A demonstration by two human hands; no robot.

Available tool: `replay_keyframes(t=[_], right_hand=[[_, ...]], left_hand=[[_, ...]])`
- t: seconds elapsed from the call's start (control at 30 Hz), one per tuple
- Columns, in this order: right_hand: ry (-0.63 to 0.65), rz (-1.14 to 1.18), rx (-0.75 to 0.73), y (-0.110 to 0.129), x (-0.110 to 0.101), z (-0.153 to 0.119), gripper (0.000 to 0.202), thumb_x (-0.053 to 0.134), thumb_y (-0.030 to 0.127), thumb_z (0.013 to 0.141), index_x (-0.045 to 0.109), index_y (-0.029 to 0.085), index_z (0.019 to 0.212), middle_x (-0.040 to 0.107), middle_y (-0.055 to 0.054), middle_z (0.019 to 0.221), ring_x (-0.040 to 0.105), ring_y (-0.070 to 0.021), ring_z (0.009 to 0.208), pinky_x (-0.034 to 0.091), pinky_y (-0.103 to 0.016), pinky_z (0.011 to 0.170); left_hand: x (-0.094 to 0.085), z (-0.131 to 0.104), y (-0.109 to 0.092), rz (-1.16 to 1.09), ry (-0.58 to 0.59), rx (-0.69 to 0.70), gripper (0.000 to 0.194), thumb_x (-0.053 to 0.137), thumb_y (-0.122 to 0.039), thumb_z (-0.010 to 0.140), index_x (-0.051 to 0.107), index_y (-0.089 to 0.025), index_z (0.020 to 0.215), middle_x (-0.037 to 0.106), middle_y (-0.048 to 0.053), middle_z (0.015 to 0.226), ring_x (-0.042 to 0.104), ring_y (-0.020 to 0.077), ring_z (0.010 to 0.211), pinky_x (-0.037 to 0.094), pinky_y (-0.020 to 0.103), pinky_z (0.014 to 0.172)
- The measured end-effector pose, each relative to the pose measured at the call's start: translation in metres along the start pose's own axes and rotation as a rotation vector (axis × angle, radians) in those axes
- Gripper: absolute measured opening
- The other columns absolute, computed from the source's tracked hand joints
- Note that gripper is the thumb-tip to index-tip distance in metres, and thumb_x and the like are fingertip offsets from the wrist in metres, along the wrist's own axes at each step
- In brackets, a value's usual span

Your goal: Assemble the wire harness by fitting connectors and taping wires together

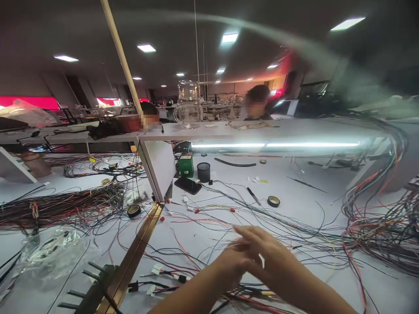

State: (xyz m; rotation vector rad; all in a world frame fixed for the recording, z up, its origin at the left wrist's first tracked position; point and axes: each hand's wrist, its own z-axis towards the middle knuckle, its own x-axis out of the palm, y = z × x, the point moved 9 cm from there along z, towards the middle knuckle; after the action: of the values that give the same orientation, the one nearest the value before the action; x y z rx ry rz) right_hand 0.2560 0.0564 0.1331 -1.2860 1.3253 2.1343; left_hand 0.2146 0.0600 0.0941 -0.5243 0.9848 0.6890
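Note:
My left hand (pixel 231 264) and my right hand (pixel 271 253) meet above the middle of the white table, touching and overlapping. The right fingers reach out across the left hand, apart from the right thumb below. Most of the left fingers are hidden, so I cannot see whether anything lies between them. Loose thin wires (pixel 216 226) in red, black, blue and yellow spread beyond and beneath both hands. Nearer to me lie wires with white connectors (pixel 157 269) and a black connector (pixel 182 278). Red connectors (pixel 232 209) sit on wires just past the hands.
Big wire bundles lie at left (pixel 65 205) and right (pixel 389 231). A tape roll (pixel 273 201), phone (pixel 187 185), mesh cup (pixel 203 172) and green box (pixel 186 166) stand farther back. A pronged block (pixel 94 290) sits front left. Above, a shelf (pixel 222 130) carries a glass jug (pixel 189 104); two people are beyond.

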Motion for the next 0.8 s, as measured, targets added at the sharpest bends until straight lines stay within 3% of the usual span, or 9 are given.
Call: replay_keyframes(t=[0.07, 0.17, 0.23, 0.3, 0.37, 0.47, 0.57, 0.67, 0.8], right_hand=[[-0.039, 0.043, 0.068, -0.041, -0.009, -0.017, 0.064, 0.057, 0.044, 0.085, 0.037, 0.028, 0.143, 0.048, -0.009, 0.139, 0.047, -0.0270, 0.124, 0.040, -0.042, 0.102], [0.009, 0.083, 0.173, -0.105, 0.002, -0.042, 0.062, 0.051, 0.050, 0.088, 0.038, 0.026, 0.143, 0.063, -0.009, 0.120, 0.060, -0.0256, 0.107, 0.049, -0.039, 0.090], [0.033, 0.061, 0.191, -0.135, 0.014, -0.055, 0.047, 0.044, 0.050, 0.091, 0.054, 0.027, 0.131, 0.069, -0.007, 0.105, 0.065, -0.0242, 0.096, 0.052, -0.036, 0.083], [-0.015, 0.024, 0.196, -0.155, 0.020, -0.065, 0.040, 0.039, 0.050, 0.093, 0.066, 0.028, 0.114, 0.071, -0.006, 0.104, 0.065, -0.0244, 0.097, 0.052, -0.035, 0.084], [-0.071, -0.026, 0.201, -0.169, 0.023, -0.071, 0.040, 0.037, 0.050, 0.094, 0.069, 0.028, 0.103, 0.071, -0.006, 0.105, 0.066, -0.0246, 0.098, 0.053, -0.035, 0.085], [-0.112, -0.137, 0.178, -0.180, 0.026, -0.073, 0.038, 0.039, 0.049, 0.093, 0.070, 0.028, 0.099, 0.073, -0.004, 0.101, 0.068, -0.0251, 0.095, 0.054, -0.036, 0.081], [-0.119, -0.249, 0.139, -0.186, 0.028, -0.067, 0.036, 0.041, 0.048, 0.092, 0.070, 0.027, 0.102, 0.074, -0.004, 0.100, 0.069, -0.0256, 0.092, 0.054, -0.037, 0.080], [-0.052, -0.306, 0.117, -0.186, 0.035, -0.059, 0.035, 0.042, 0.046, 0.092, 0.070, 0.028, 0.102, 0.074, -0.004, 0.096, 0.069, -0.0251, 0.088, 0.055, -0.037, 0.076], [0.027, -0.305, 0.041, -0.159, 0.040, -0.043, 0.035, 0.045, 0.041, 0.091, 0.060, 0.031, 0.121, 0.070, -0.004, 0.108, 0.066, -0.0242, 0.096, 0.053, -0.038, 0.082]], left_hand=[[0.001, 0.005, 0.011, -0.582, 0.039, -0.150, 0.058, 0.020, -0.033, 0.098, 0.072, -0.007, 0.100, 0.057, 0.003, 0.056, 0.046, 0.0091, 0.048, 0.045, 0.025, 0.055], [0.011, 0.011, 0.016, -1.563, 0.123, -0.432, 0.026, 0.053, -0.031, 0.085, 0.069, -0.016, 0.099, 0.063, 0.007, 0.085, 0.054, 0.0088, 0.051, 0.037, 0.021, 0.045], [0.005, 0.016, 0.013, -1.806, 0.158, -0.520, 0.017, 0.067, -0.024, 0.070, 0.070, -0.016, 0.084, 0.063, 0.010, 0.101, 0.053, 0.0073, 0.050, 0.032, 0.023, 0.043], [-0.013, 0.023, 0.015, -1.883, 0.174, -0.518, 0.015, 0.069, -0.021, 0.066, 0.070, -0.015, 0.080, 0.065, 0.011, 0.098, 0.050, 0.0061, 0.046, 0.028, 0.024, 0.041], [-0.044, 0.029, 0.026, -1.925, 0.109, -0.470, 0.017, 0.066, -0.029, 0.074, 0.068, -0.014, 0.080, 0.067, 0.009, 0.080, 0.044, 0.0057, 0.042, 0.024, 0.024, 0.041], [-0.099, 0.030, 0.065, -1.910, -0.121, -0.467, 0.023, 0.065, -0.038, 0.080, 0.064, -0.016, 0.084, 0.064, 0.003, 0.067, 0.040, 0.0054, 0.040, 0.022, 0.022, 0.041], [-0.134, 0.014, 0.110, -1.793, -0.276, -0.536, 0.023, 0.063, -0.037, 0.084, 0.060, -0.020, 0.099, 0.061, -0.001, 0.066, 0.039, 0.0055, 0.043, 0.024, 0.021, 0.044], [-0.144, -0.017, 0.145, -1.607, -0.362, -0.611, 0.017, 0.059, -0.035, 0.088, 0.058, -0.021, 0.099, 0.054, -0.005, 0.061, 0.040, 0.0056, 0.046, 0.028, 0.021, 0.048], [-0.137, -0.055, 0.158, -1.237, -0.255, -0.642, 0.022, 0.053, -0.040, 0.091, 0.057, -0.019, 0.094, 0.051, -0.005, 0.061, 0.043, 0.0075, 0.051, 0.032, 0.023, 0.054]])
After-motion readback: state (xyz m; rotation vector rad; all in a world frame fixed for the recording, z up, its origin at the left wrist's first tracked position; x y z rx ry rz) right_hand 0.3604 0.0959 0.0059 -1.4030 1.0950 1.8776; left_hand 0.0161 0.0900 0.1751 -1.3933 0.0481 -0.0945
